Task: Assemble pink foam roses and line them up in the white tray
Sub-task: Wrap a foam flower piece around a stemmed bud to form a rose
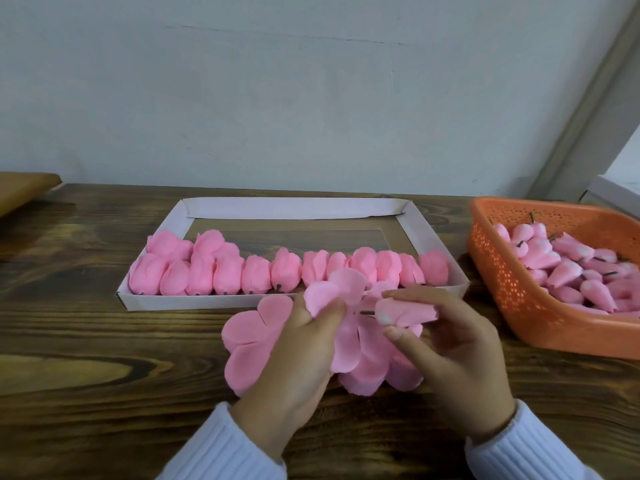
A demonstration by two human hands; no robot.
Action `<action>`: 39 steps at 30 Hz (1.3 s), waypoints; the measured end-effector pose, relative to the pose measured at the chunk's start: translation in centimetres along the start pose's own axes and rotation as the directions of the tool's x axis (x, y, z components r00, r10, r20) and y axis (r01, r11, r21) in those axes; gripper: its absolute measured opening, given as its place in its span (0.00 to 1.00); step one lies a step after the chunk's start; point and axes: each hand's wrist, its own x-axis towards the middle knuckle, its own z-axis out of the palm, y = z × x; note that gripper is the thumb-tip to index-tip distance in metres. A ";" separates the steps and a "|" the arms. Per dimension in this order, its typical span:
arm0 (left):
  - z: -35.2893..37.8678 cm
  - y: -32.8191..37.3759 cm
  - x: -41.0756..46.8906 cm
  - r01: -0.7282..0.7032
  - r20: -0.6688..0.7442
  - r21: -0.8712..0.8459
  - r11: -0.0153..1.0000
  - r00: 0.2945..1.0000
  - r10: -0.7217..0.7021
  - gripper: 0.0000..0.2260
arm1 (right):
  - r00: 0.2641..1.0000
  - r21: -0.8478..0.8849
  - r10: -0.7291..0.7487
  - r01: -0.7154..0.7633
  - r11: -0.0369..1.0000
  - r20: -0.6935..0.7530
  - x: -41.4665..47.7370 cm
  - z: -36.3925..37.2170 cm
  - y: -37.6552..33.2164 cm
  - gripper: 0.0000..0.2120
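A white tray (pixel 429 233) lies on the wooden table, with several finished pink foam roses (pixel 225 273) in a row along its near side. In front of it, my left hand (pixel 301 351) pinches a pink petal sheet (pixel 332 289) lifted off a stack of flat petal sheets (pixel 249 344). My right hand (pixel 457 355) grips a pink rose bud (pixel 405 311) whose short dark stem points left toward that petal sheet. Both hands hover just above the stack, close together.
An orange plastic basket (pixel 519 296) at the right holds several pink buds with stems. A brown board (pixel 24 190) sits at the far left edge. A grey wall stands behind the table.
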 end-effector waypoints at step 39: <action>1.1 -1.0 -1.4 -0.638 0.107 0.136 0.758 0.770 0.629 0.22 | 0.700 0.635 0.396 -0.711 0.303 0.594 -0.4 1.6 -1.4 0.20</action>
